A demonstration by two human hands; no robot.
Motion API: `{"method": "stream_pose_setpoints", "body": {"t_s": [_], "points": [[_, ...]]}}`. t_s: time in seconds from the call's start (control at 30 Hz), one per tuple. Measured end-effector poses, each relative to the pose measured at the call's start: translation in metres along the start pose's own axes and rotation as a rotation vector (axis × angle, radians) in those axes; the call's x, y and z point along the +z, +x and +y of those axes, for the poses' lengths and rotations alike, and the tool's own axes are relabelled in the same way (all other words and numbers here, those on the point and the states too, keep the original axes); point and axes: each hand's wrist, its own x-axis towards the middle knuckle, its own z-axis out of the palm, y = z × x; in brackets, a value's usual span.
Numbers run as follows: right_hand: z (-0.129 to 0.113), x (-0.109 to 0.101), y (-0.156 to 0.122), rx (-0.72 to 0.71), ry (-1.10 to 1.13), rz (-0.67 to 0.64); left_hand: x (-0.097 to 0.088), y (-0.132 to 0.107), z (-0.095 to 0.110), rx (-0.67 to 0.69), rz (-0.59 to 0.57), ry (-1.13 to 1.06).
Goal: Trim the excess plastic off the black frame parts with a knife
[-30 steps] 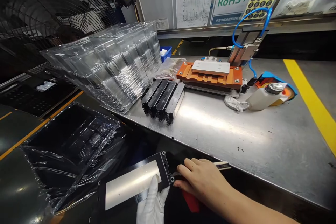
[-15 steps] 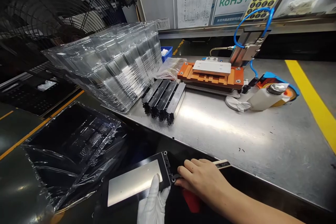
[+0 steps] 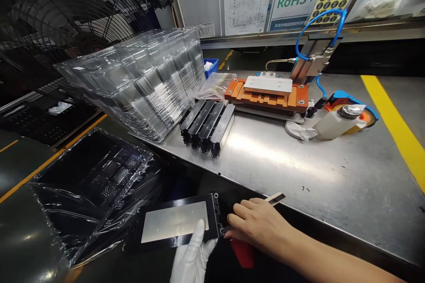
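Note:
My left hand [image 3: 192, 252], in a white glove, grips the lower edge of a black-framed metal plate [image 3: 174, 222] with a bright silver face. Holes mark the frame's right end. My bare right hand [image 3: 259, 225] is shut on a small hand tool [image 3: 242, 252] with a red grip. The tool's dark tip meets the plate's right corner, and a pale strip [image 3: 275, 199] sticks out past my fingers. Much of the tool is hidden by my hand. Both hands are below the steel table's front edge [image 3: 265, 196].
On the steel table stand stacked clear plastic trays [image 3: 133, 84], several black finned parts [image 3: 207, 126], an orange fixture [image 3: 265, 95] under a pneumatic press, and a white bottle [image 3: 337, 121]. A plastic-wrapped stack of black trays [image 3: 96, 185] lies at lower left. A large fan [image 3: 66, 13] stands behind.
The plate has swung round so its long edges lie nearer level. My right hand has shifted slightly right, and the pale strip now tilts further up.

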Motion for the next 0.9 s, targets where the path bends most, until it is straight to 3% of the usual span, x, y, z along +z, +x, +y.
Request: {"method": "stream_pose_setpoints", "body": {"t_s": [0.23,0.47,0.6,0.83,0.9], "points": [[0.002,-0.007,-0.002,-0.032,0.030,0.026,0.011,-0.007,0.020,-0.169,-0.128,0.070],[0.002,-0.008,-0.002,-0.045,0.041,0.078,0.015,-0.007,0.020,-0.132,-0.013,0.034],[0.004,-0.007,-0.001,-0.005,0.080,0.089,0.013,-0.007,0.023,-0.112,-0.064,0.026],[0.007,-0.012,0.002,-0.030,0.148,0.070,0.010,-0.011,0.032,-0.212,-0.237,0.018],[0.007,-0.014,0.003,-0.034,0.150,0.082,0.011,-0.013,0.034,-0.231,-0.237,0.006]]}}
